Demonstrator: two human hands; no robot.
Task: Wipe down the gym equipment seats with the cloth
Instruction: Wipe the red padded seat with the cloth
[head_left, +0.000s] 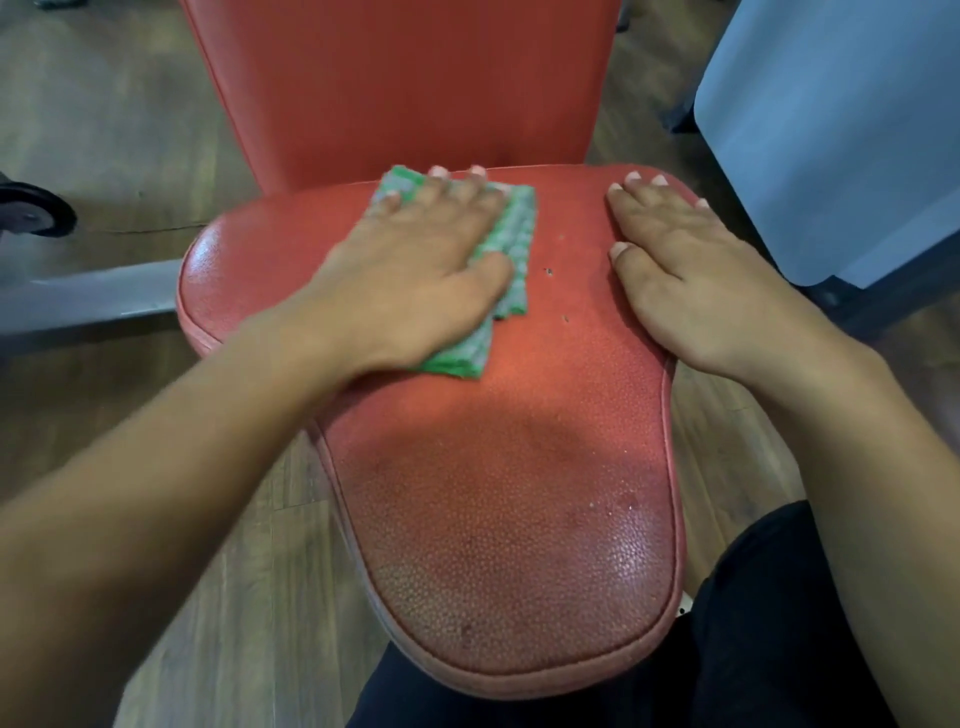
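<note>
A red padded seat (498, 509) with a pebbled surface fills the middle of the head view, its red backrest (405, 83) rising behind it. A folded green and white cloth (511, 244) lies on the seat's far left part. My left hand (421, 270) presses flat on the cloth with straight fingers, covering most of it. My right hand (675, 270) rests flat on the seat's far right edge, fingers straight, holding nothing. A few small specks dot the seat between the two hands.
Wooden floor (104, 130) surrounds the seat. A grey metal frame bar (88, 296) and a black wheel (31, 213) are at the left. A pale blue-grey panel (841, 130) stands at the right. My dark trousers (769, 634) show at the bottom.
</note>
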